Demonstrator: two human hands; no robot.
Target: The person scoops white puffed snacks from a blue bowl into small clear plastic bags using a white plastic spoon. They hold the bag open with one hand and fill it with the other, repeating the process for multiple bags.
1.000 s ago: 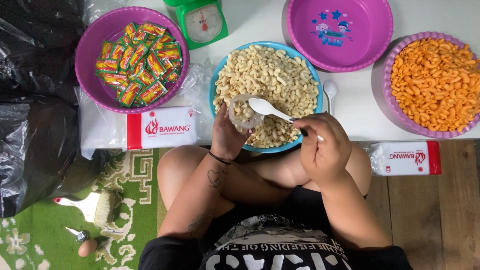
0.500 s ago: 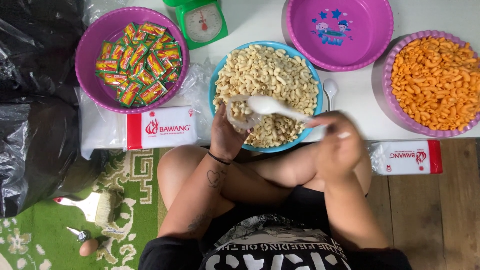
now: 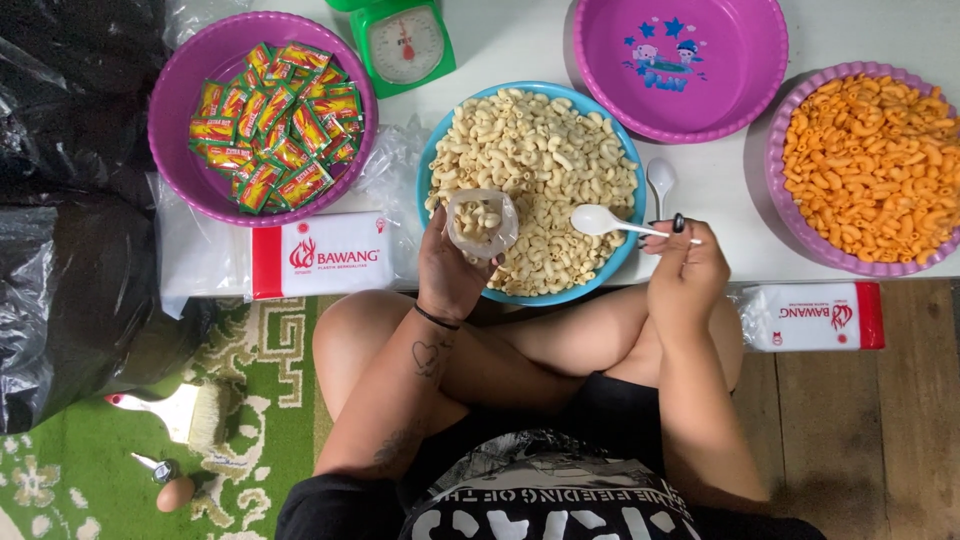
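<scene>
My left hand holds a small clear plastic bag open over the near edge of a blue bowl full of pale elbow macaroni. A few macaroni pieces lie in the bag. My right hand grips the handle of a white plastic spoon, whose empty bowl points left, just right of the bag and above the macaroni.
A purple bowl of small sachets is at left, a green kitchen scale behind, an empty purple bowl at back right, a bowl of orange macaroni at right. A second white spoon, two white-red packs and black bags lie around.
The spoon has tipped its load into the bag and drawn back to the right, now empty. My right hand moved right with it. The bag stays in place.
</scene>
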